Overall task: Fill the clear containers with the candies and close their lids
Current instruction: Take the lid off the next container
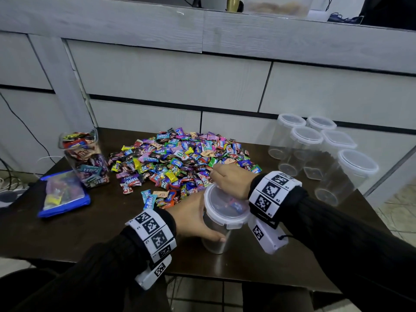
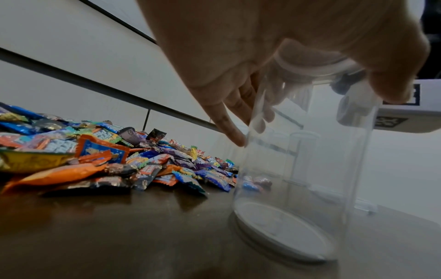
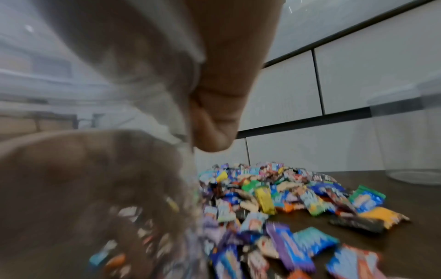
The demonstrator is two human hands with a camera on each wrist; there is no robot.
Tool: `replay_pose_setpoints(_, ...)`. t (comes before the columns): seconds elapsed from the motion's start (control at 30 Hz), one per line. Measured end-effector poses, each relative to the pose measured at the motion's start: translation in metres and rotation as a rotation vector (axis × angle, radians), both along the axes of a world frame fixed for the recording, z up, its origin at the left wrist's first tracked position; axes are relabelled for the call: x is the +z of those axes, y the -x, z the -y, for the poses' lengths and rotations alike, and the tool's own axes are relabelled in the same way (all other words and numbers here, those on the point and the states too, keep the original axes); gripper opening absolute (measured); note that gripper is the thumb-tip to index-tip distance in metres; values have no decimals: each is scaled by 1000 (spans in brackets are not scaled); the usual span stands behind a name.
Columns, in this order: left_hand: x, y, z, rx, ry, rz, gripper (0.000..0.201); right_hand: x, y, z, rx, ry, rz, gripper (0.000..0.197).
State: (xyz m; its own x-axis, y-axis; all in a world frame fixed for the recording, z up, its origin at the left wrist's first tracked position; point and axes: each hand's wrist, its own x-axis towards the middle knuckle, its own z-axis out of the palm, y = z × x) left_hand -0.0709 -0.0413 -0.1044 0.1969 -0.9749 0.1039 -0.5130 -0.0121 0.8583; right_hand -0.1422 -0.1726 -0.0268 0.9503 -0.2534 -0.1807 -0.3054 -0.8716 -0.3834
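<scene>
Your jar (image 1: 219, 224) stands upright just in front of the candy pile (image 1: 180, 158), its long axis vertical and its base flat on the table (image 1: 101, 233), as the left wrist view shows. Your left hand (image 1: 193, 219) wraps the wall from the left, thumb across the near side and fingers curled round the far side, so it grips the jar and steadies it. Your right hand (image 1: 231, 180) sits directly above the jar, over the far right edge of the lid (image 1: 225, 204), with its fingers curled down at the rim; they seem to be working the lid or a clip there, but the head view does not show whether they actually pinch it, and the right wrist view is too blurred to settle it. That is the relation the next move depends on: the lid lies straight beneath your right fingers, and the jar looks empty apart from what shows through it, so I judge the lid has to come off upward, along the jar's axis, while the left hand holds the wall down. The right hand is the nearer one to the pile for scooping after that. The other empty jars (image 1: 315, 149) stand well to the right of the pile, and a filled square jar (image 1: 86, 158) stands to its left
</scene>
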Motion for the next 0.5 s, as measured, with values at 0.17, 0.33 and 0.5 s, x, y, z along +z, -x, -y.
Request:
replay_pose_setpoints(0.17,0,-1,-2,0,25,-50,84,-1,-2,3,6,-97,110,26)
replay_pose_setpoints(0.33,-4,0,-9,141,17,107,97,7,10,22,-105,-90,106,51)
replay_pose_setpoints(0.5,-3,-1,-15,166,-56,191,100,4,29,34,-48,-338,45,37)
